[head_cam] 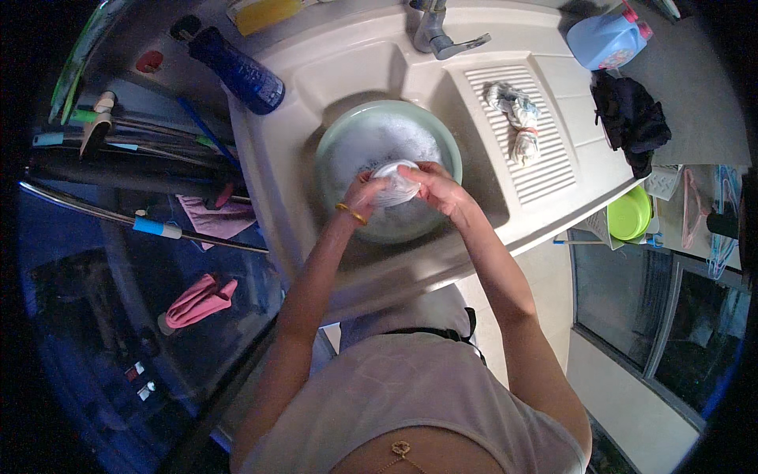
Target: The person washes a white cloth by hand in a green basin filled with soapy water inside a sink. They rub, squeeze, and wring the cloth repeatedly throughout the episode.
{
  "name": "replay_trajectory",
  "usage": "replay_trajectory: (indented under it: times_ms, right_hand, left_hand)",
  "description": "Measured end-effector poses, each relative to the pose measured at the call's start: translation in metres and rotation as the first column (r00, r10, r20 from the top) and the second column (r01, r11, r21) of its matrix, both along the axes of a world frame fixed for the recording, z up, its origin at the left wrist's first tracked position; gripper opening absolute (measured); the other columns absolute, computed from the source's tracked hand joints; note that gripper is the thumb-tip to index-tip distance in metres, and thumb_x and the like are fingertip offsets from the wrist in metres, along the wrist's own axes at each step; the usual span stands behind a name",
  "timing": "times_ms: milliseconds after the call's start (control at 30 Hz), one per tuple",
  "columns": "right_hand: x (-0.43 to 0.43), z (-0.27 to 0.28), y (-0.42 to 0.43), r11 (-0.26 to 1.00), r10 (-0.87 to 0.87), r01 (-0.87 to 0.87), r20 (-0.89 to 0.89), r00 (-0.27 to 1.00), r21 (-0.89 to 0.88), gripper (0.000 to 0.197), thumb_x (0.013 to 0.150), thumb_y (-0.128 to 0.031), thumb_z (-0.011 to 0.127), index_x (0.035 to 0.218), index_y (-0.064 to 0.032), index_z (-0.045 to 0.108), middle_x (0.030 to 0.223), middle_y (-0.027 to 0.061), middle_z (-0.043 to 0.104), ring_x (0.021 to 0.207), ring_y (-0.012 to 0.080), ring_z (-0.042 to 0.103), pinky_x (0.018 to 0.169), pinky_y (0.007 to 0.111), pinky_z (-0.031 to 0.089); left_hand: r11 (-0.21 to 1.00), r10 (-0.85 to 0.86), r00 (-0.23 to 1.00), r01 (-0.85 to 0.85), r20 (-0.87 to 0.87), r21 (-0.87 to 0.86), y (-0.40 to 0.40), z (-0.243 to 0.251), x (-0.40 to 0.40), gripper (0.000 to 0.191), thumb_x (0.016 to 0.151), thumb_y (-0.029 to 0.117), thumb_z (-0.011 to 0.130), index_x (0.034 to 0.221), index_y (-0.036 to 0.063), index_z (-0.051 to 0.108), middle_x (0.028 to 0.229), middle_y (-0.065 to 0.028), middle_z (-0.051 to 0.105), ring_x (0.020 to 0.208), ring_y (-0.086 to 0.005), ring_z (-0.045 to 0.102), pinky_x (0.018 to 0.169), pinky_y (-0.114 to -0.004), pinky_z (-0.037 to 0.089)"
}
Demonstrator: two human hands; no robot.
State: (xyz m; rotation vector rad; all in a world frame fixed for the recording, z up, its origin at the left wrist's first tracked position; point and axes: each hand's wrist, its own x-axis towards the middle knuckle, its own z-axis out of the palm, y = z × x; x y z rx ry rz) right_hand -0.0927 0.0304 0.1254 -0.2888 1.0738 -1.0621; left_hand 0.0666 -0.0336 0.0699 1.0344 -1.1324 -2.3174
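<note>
A wet white cloth (395, 185) is stretched between my two hands, just above a pale green basin (327, 139). My left hand (362, 195), with a gold bracelet at the wrist, grips its left side. On the right side, my right hand (437, 185) pinches it between thumb and fingers. White suds (391, 133) cover the water in the basin. The basin stands in the bowl of a cream-coloured sink (349, 65). What kind of garment or cloth it is cannot be made out.
A faucet (435, 35) rises behind the basin. On the ribbed drainboard (539, 183) lies a twisted, patterned cloth (518, 121). Black fabric (630, 121) and a blue detergent jug (607, 38) are at the right; a dark blue bottle (237, 71) stands at the left rim, near mop handles (160, 228).
</note>
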Motion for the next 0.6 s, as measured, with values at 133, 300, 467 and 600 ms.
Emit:
replay_trajectory:
  times_ms: [133,300,467,600]
  right_hand:
    - [0.01,0.021,-0.012,0.989,-0.143,0.146,0.106,0.984,-0.017,0.041,0.072,-0.017,0.064,0.101,0.0069,0.048,0.095,0.011,0.055,0.082,0.0145,0.055,0.067,0.026,0.046]
    - [-0.01,0.021,-0.015,0.967,-0.113,0.058,-0.214,0.97,-0.25,0.031,0.08,-0.018,0.055,0.103,0.0006,0.048,0.096,0.0073,0.054,0.084,0.0159,0.054,0.073,0.027,0.044]
    - [-0.039,0.055,-0.007,0.974,-0.213,0.173,-0.337,0.917,-0.147,0.029,0.08,-0.026,0.055,0.096,-0.0021,0.055,0.086,0.005,0.057,0.073,0.0112,0.054,0.063,0.022,0.043]
    - [-0.045,0.065,-0.014,0.901,-0.396,0.298,-0.32,0.861,-0.314,0.016,0.08,-0.019,0.055,0.085,-0.0043,0.059,0.072,0.0018,0.058,0.059,0.0082,0.052,0.053,0.019,0.042]
  left_hand:
    - [0.918,0.044,0.873,0.156,-0.486,0.363,0.006,0.041,-0.006,0.027,0.081,0.016,0.048,0.105,0.0029,0.049,0.1,-0.0055,0.054,0.09,-0.0168,0.052,0.079,-0.03,0.04]
    - [0.924,-0.02,0.889,0.191,-0.457,0.331,-0.012,0.055,-0.02,0.034,0.085,0.022,0.043,0.113,0.003,0.042,0.108,-0.0057,0.05,0.1,-0.0166,0.047,0.086,-0.029,0.036]
    - [0.979,-0.093,0.991,0.072,-0.1,-0.191,-0.022,0.082,-0.03,0.04,0.088,0.028,0.037,0.117,0.0015,0.038,0.112,-0.0067,0.047,0.103,-0.0164,0.045,0.09,-0.028,0.033]
    - [0.997,-0.07,0.917,0.051,-0.393,-0.059,-0.017,0.096,-0.052,0.044,0.088,0.034,0.032,0.109,-0.0019,0.046,0.106,-0.0057,0.051,0.095,-0.0136,0.048,0.084,-0.026,0.036]
